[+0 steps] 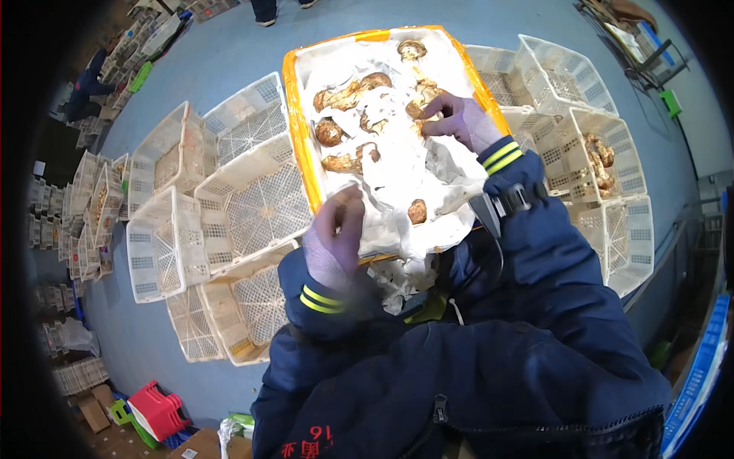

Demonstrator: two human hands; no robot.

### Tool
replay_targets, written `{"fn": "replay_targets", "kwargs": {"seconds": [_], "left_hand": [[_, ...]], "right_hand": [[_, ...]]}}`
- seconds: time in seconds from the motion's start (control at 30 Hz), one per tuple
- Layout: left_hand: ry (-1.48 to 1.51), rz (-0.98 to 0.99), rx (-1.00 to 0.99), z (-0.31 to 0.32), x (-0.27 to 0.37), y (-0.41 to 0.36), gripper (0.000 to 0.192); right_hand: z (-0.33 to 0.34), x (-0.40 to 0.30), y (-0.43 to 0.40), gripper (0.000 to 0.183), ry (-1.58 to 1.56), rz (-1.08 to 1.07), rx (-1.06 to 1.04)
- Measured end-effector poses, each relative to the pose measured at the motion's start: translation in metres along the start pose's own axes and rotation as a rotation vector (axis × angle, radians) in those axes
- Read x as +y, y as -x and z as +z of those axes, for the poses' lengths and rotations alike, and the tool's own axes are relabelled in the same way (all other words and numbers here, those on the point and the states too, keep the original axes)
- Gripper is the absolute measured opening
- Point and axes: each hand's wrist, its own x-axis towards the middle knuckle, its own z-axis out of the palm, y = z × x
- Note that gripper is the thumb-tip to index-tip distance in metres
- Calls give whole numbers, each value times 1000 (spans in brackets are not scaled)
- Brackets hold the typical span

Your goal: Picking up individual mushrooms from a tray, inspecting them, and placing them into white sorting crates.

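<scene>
In front of me is a white foam box edged with orange tape [298,129], lined with crumpled white paper [395,166]. Several brown mushrooms, matsutake-like, lie in it, partly wrapped by the paper. My right hand [467,123], in a thin purple-and-white glove, reaches over the right side. Its thumb and forefinger close around a mushroom [414,109]. At the lower left edge, my gloved left hand [338,235] has curled fingers against the paper; whether they hold anything is unclear. Left of centre lie a long mushroom [350,94] and a round cap [328,132]. Another cap [417,212] sits near the front.
White plastic mesh crates flank the box, including a crate [258,206] at left and a crate [565,74] at right. Mushrooms [600,163] lie in one right-hand crate. A red-and-white cooler box [157,410] sits lower left. Other people are at the far left and top.
</scene>
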Motion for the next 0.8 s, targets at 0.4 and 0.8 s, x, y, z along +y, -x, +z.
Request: {"fn": "replay_targets", "kwargs": {"seconds": [0.4, 0.8], "left_hand": [[-602, 712, 86, 44, 48, -68, 25], [-466, 815, -169, 56, 18, 17, 15]], "right_hand": [[-12, -59, 63, 22, 424, -706, 476], [-27, -33, 87, 30, -29, -187, 721]]}}
